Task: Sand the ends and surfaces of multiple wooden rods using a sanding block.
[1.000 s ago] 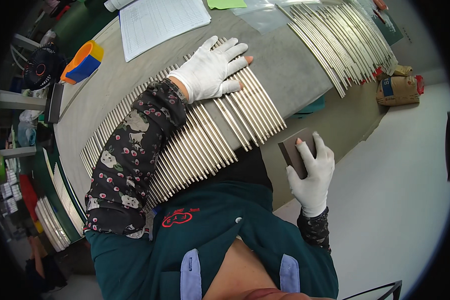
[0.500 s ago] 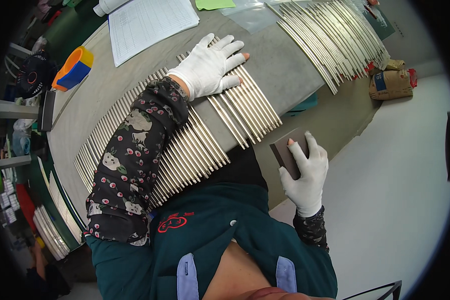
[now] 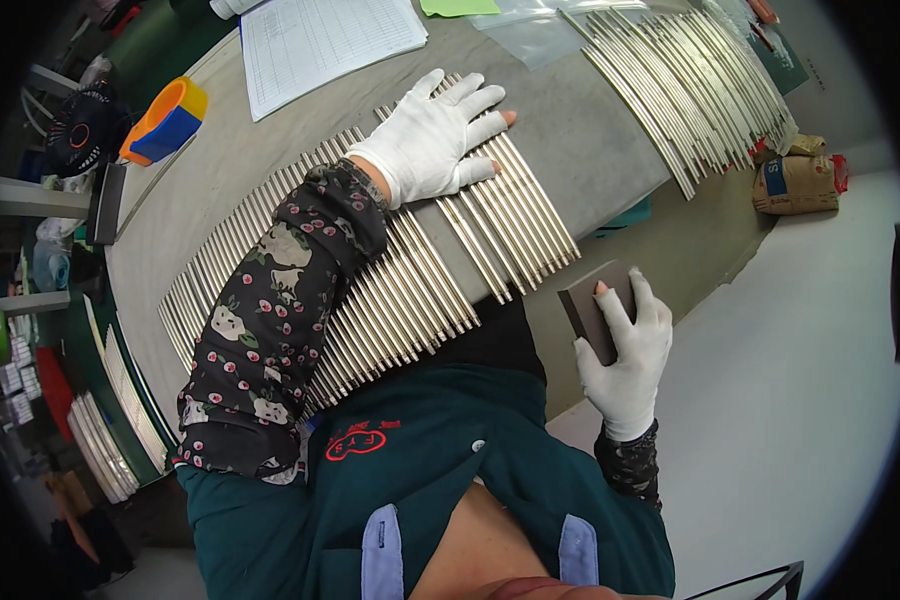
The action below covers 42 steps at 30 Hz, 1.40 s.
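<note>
A long row of thin, shiny metal rods (image 3: 390, 310) lies side by side across the grey table. My left hand (image 3: 432, 140), in a white glove with some bare fingertips, rests flat on the rods near the row's right part, fingers spread. Beneath the hand a small gap splits the rods into groups. Off the table's near edge, to the right, my right hand (image 3: 632, 350) grips a flat dark grey-brown block (image 3: 595, 305) between thumb and fingers. It wears the same kind of glove. The block is apart from the rods, and its underside is hidden.
A second batch of rods (image 3: 685, 95) lies at the far right of the table (image 3: 585, 130). Printed sheets (image 3: 325, 50), a green paper (image 3: 460, 6) and a yellow-blue tape roll (image 3: 165, 120) are at the back. A brown sack (image 3: 798, 185) stands beyond the right edge.
The whole view has shifted slightly, so things appear a little further right. My left hand stays on the rods, and my right hand still holds the block off the table's edge.
</note>
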Each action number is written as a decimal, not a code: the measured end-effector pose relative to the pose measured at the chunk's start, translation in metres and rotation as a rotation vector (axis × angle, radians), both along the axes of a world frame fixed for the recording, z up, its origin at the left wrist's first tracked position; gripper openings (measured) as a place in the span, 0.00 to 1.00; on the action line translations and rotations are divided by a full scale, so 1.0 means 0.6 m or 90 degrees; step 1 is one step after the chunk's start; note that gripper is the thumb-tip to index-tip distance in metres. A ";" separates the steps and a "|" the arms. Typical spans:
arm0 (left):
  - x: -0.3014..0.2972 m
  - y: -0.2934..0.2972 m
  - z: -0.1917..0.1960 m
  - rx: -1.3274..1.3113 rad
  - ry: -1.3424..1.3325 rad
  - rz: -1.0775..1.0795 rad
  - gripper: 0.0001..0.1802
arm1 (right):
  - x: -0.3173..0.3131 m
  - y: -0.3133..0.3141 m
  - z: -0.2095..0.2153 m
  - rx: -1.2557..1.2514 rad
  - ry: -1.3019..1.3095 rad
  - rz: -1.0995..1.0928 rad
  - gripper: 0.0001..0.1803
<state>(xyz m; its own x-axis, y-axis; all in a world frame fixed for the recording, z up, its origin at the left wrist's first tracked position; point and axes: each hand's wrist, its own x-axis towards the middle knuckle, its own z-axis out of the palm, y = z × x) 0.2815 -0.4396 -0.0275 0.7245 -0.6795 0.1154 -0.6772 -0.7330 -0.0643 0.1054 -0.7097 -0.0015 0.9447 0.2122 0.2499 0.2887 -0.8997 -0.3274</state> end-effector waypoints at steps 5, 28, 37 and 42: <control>-0.004 0.002 -0.001 0.008 -0.004 0.011 0.35 | 0.004 0.007 0.005 0.003 -0.010 0.011 0.33; -0.004 -0.017 0.001 0.011 0.007 0.039 0.38 | 0.064 0.078 0.028 -0.174 -0.058 0.136 0.31; 0.000 -0.013 -0.006 0.007 0.016 0.035 0.37 | 0.008 0.028 0.054 -0.231 0.040 0.102 0.31; -0.003 -0.002 -0.006 0.008 0.002 0.028 0.39 | 0.008 0.035 0.057 -0.115 -0.020 0.046 0.34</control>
<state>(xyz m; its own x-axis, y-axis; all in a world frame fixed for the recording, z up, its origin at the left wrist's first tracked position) 0.2794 -0.4409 -0.0314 0.7541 -0.6484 0.1041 -0.6446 -0.7612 -0.0717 0.1099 -0.6889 0.0328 0.9175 0.3239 0.2307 0.3628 -0.9193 -0.1523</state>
